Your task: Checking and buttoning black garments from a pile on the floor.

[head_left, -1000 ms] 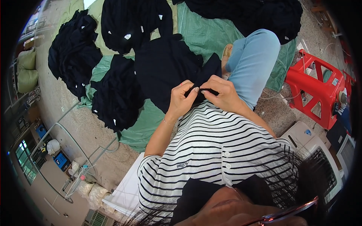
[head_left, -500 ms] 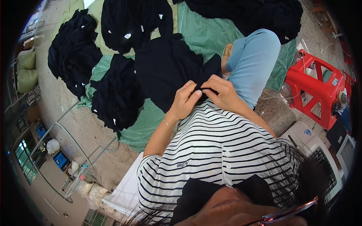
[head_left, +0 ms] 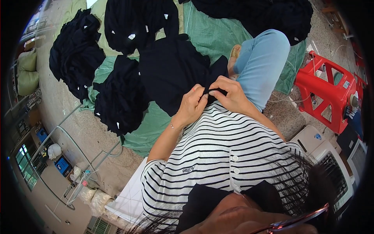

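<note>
Two hands meet at one edge of a dark cloth (head_left: 169, 66), close in front of the striped shirt (head_left: 218, 136). The left hand (head_left: 190, 105) has thumb and forefinger pressed together on a narrow fold of it; the right hand (head_left: 231, 95) pinches the same fold just beside, its fingers curled, with a short strip of fabric showing along the thumb. The fingertips of the two nearly touch, and neither hand is spread.

From that pinch the cloth runs away far and to the left, its long axis slanting in that direction, so the left hand is nearer the bulk of it. A smaller flap (head_left: 219, 69) stands on the far side of the right hand, close to the bent leg in pale blue jeans (head_left: 261, 58), which bounds the space on the right.

To the left, a crumpled dark heap (head_left: 121, 97) lies against the cloth on a green sheet (head_left: 142, 134). A larger pile (head_left: 134, 23) with white tags sits at its far edge, partly behind it. Further right, well apart from the hands, stands a red stool (head_left: 325, 89). How the cloth lies under the wrists is hidden.
</note>
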A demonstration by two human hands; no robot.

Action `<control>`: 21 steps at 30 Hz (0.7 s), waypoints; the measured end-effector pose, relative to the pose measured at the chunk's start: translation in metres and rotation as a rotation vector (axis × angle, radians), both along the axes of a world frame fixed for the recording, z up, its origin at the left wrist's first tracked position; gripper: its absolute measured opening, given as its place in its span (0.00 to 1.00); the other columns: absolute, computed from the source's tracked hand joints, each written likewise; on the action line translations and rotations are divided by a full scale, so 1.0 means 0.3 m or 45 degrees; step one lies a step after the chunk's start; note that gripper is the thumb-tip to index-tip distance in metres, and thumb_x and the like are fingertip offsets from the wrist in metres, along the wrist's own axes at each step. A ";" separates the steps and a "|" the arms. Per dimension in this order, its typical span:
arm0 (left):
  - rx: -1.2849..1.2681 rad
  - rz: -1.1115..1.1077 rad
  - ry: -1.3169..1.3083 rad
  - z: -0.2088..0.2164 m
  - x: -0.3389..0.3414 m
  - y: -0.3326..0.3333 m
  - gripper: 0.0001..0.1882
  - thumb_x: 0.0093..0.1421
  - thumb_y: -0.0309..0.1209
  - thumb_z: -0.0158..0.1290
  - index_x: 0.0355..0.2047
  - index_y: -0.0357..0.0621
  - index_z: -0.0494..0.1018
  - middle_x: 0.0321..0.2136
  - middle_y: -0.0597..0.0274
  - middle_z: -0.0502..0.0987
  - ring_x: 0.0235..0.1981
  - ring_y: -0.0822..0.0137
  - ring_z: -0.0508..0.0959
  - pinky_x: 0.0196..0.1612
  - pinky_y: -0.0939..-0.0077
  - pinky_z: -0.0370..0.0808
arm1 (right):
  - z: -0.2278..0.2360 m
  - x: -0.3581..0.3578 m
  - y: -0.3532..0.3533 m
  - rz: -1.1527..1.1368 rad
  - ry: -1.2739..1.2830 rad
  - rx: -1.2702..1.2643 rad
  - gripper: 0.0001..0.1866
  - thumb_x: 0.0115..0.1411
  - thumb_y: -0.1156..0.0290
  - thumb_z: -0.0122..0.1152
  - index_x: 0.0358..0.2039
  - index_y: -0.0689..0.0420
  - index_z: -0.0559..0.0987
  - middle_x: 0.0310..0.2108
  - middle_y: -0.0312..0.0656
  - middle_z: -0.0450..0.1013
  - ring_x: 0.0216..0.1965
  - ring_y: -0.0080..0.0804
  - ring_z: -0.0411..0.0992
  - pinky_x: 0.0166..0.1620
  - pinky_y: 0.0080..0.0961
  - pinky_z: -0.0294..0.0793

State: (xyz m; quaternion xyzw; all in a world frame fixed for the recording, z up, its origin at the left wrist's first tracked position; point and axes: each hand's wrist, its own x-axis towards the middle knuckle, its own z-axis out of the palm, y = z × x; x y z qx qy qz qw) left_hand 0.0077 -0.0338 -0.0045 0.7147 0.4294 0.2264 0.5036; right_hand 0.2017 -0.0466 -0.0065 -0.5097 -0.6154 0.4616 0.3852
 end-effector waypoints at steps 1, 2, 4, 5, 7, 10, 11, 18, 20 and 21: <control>0.021 -0.025 0.037 -0.003 -0.003 -0.001 0.02 0.59 0.20 0.50 0.31 0.34 0.68 0.24 0.53 0.66 0.23 0.56 0.69 0.26 0.67 0.66 | 0.001 0.000 0.001 0.008 0.008 0.000 0.07 0.52 0.80 0.64 0.33 0.62 0.79 0.25 0.41 0.70 0.23 0.35 0.71 0.26 0.28 0.68; 0.043 -0.050 0.072 -0.007 -0.004 -0.001 0.01 0.59 0.20 0.50 0.31 0.34 0.69 0.23 0.55 0.65 0.22 0.61 0.67 0.25 0.70 0.65 | 0.001 0.001 0.001 0.008 0.012 -0.031 0.07 0.52 0.80 0.64 0.33 0.62 0.79 0.25 0.41 0.70 0.23 0.35 0.70 0.26 0.27 0.68; 0.094 -0.072 0.063 -0.012 -0.009 0.005 0.02 0.57 0.19 0.50 0.29 0.34 0.68 0.22 0.56 0.65 0.20 0.62 0.66 0.23 0.70 0.64 | -0.004 0.002 0.003 0.011 0.016 -0.062 0.07 0.52 0.79 0.65 0.33 0.62 0.79 0.25 0.41 0.70 0.23 0.35 0.70 0.26 0.27 0.68; 0.132 -0.117 0.059 -0.012 -0.011 0.008 0.03 0.56 0.19 0.51 0.28 0.34 0.67 0.21 0.56 0.64 0.18 0.63 0.65 0.21 0.70 0.62 | -0.009 0.001 0.005 0.019 0.043 -0.086 0.06 0.52 0.78 0.65 0.32 0.63 0.79 0.25 0.41 0.70 0.23 0.33 0.70 0.27 0.26 0.68; 0.180 -0.061 0.025 -0.004 -0.012 0.015 0.04 0.54 0.18 0.51 0.26 0.34 0.66 0.20 0.57 0.63 0.17 0.63 0.64 0.20 0.70 0.61 | -0.025 0.000 0.007 0.024 0.070 -0.110 0.06 0.53 0.77 0.65 0.31 0.63 0.79 0.25 0.41 0.71 0.24 0.31 0.69 0.27 0.26 0.67; 0.204 0.007 -0.078 0.018 0.010 0.011 0.07 0.50 0.18 0.51 0.21 0.35 0.64 0.17 0.57 0.60 0.15 0.63 0.62 0.19 0.69 0.59 | -0.063 -0.014 0.015 0.001 0.342 -0.490 0.07 0.58 0.72 0.63 0.29 0.63 0.79 0.26 0.38 0.74 0.26 0.22 0.70 0.30 0.23 0.68; 0.203 0.026 -0.136 0.026 0.023 0.005 0.07 0.50 0.18 0.52 0.21 0.35 0.63 0.17 0.57 0.60 0.15 0.63 0.62 0.18 0.70 0.58 | -0.075 -0.018 0.015 -0.031 0.246 -0.411 0.07 0.58 0.72 0.63 0.29 0.63 0.79 0.26 0.37 0.74 0.27 0.22 0.70 0.31 0.22 0.68; -0.328 0.308 -0.261 0.048 0.028 -0.023 0.08 0.60 0.21 0.50 0.23 0.35 0.70 0.16 0.74 0.66 0.19 0.83 0.61 0.21 0.82 0.60 | -0.095 -0.021 0.005 -0.045 0.424 -0.659 0.05 0.63 0.75 0.56 0.33 0.63 0.77 0.30 0.35 0.73 0.33 0.18 0.69 0.39 0.19 0.69; -0.334 0.288 -0.189 0.042 0.006 -0.022 0.09 0.62 0.22 0.51 0.23 0.35 0.70 0.16 0.75 0.65 0.19 0.83 0.60 0.21 0.82 0.59 | -0.091 -0.005 0.026 -0.049 0.355 -0.523 0.08 0.66 0.72 0.55 0.32 0.62 0.77 0.32 0.33 0.73 0.35 0.18 0.68 0.41 0.18 0.68; -0.321 0.294 -0.176 0.034 -0.002 -0.019 0.11 0.62 0.22 0.51 0.22 0.36 0.69 0.16 0.77 0.64 0.19 0.84 0.59 0.20 0.82 0.57 | -0.089 0.003 0.038 0.083 0.546 -0.495 0.08 0.67 0.71 0.55 0.34 0.62 0.77 0.35 0.33 0.72 0.36 0.16 0.66 0.41 0.16 0.66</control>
